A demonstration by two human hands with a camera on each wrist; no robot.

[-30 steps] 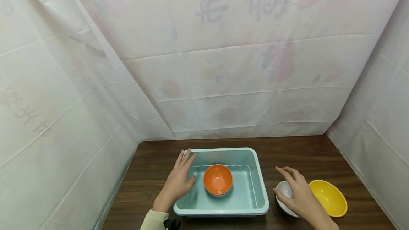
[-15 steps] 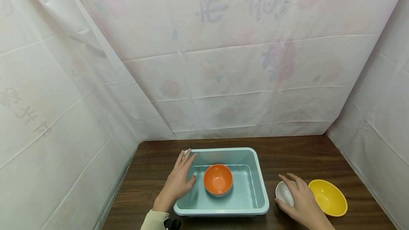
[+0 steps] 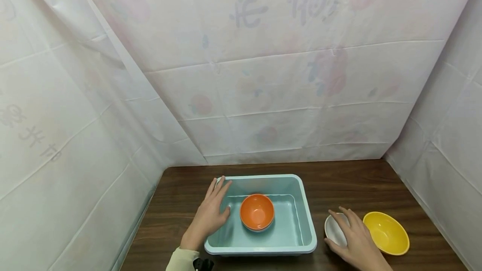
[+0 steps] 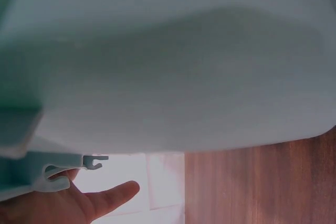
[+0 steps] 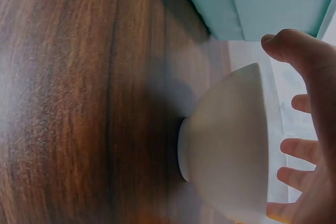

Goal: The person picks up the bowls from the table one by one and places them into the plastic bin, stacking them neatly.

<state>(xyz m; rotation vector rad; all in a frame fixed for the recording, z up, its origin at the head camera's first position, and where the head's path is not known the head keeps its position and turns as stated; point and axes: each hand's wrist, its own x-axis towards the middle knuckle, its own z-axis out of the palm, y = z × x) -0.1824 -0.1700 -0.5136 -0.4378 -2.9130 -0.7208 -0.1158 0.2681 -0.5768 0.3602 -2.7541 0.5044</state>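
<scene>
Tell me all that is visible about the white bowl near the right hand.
The white bowl is small, round and smooth, glossy like ceramic or plastic, with a low foot ring under it. It stands on the brown wooden table, between the light green tub and the yellow bowl. It looks empty. The right hand lies over its rim, thumb on one side and fingers on the other.

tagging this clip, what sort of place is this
Probably a makeshift recording booth, not a real kitchen: thin white printed sheeting screens three sides of a dark wooden table, which holds only a pale green plastic tub and small plastic bowls.
</scene>
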